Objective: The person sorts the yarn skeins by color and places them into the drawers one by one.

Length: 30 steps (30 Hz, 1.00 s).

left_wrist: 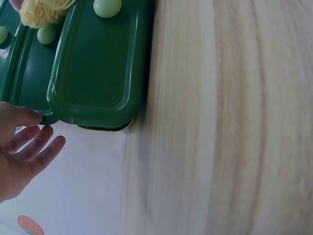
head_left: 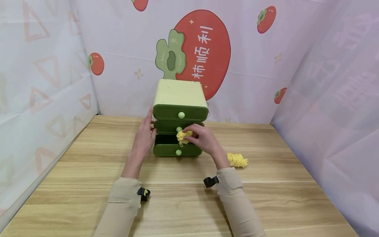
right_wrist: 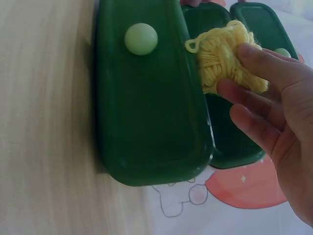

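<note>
A small green chest of drawers [head_left: 180, 98] stands at the far middle of the wooden counter [head_left: 266, 204], three drawers stacked, each with a pale round knob. The bottom drawer [head_left: 177, 150] is pulled out toward the near side, its inside dark and open to view from above.

The right hand [head_left: 204, 138] pinches a small bundle of yellow yarn [head_left: 183, 136] between thumb and fingers — it hangs just over the gap of that open bottom drawer, right in front of the middle drawer [head_left: 168, 126]. In the right wrist view the yarn sits against the fingertips, just past the drawer front's upper edge.

The left hand [head_left: 145, 136] rests with straight fingers against the left side of the chest, around the level of the middle drawer; it grips nothing (the left wrist view shows the fingers spread, the thumb touching the drawer's corner).

A second bundle of yellow yarn [head_left: 237, 160] lies on the counter to the right of the chest, near the right wrist and apart from both hands.
</note>
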Each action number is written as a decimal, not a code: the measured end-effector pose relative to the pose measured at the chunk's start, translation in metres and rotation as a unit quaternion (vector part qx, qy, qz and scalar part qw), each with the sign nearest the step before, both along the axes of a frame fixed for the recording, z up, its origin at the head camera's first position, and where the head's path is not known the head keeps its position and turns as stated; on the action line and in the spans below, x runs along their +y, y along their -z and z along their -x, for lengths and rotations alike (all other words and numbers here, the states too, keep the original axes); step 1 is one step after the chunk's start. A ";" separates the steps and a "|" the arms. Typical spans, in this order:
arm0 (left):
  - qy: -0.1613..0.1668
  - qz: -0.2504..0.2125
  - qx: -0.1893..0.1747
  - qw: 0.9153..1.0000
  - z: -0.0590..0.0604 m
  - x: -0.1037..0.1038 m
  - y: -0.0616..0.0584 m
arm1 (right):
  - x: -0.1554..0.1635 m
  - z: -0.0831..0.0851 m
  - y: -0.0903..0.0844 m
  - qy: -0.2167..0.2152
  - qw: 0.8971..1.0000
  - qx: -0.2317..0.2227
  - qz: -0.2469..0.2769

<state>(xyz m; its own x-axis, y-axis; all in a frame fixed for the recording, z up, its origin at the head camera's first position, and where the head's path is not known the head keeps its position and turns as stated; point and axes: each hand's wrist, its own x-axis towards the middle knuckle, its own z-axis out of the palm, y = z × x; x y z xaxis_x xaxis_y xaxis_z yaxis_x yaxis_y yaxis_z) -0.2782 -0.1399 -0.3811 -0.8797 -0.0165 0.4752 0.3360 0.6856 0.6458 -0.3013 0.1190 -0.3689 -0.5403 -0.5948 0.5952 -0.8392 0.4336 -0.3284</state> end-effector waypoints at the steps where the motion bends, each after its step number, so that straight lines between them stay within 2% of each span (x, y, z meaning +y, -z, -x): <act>1: 0.000 -0.001 -0.002 1.000 0.000 0.000 0.000 | -0.002 -0.001 0.001 -0.003 1.000 0.003 0.002; 11: 0.001 -0.005 -0.004 1.000 0.000 0.000 -0.001 | -0.017 -0.004 0.008 -0.001 1.000 0.017 0.000; 24: 0.001 -0.004 -0.004 1.000 -0.002 0.000 -0.003 | -0.029 -0.013 0.005 0.020 0.997 -0.002 -0.069; 30: 0.004 0.000 -0.004 1.000 -0.002 0.001 -0.002 | -0.028 -0.014 0.005 0.026 0.996 0.005 -0.081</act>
<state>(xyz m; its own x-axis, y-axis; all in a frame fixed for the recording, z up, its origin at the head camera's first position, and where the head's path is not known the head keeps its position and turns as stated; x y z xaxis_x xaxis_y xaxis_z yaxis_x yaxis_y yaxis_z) -0.2765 -0.1392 -0.3791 -0.8832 -0.0108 0.4688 0.3361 0.6826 0.6489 -0.2878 0.0912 -0.3741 -0.5682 -0.6546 0.4986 -0.8165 0.5242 -0.2422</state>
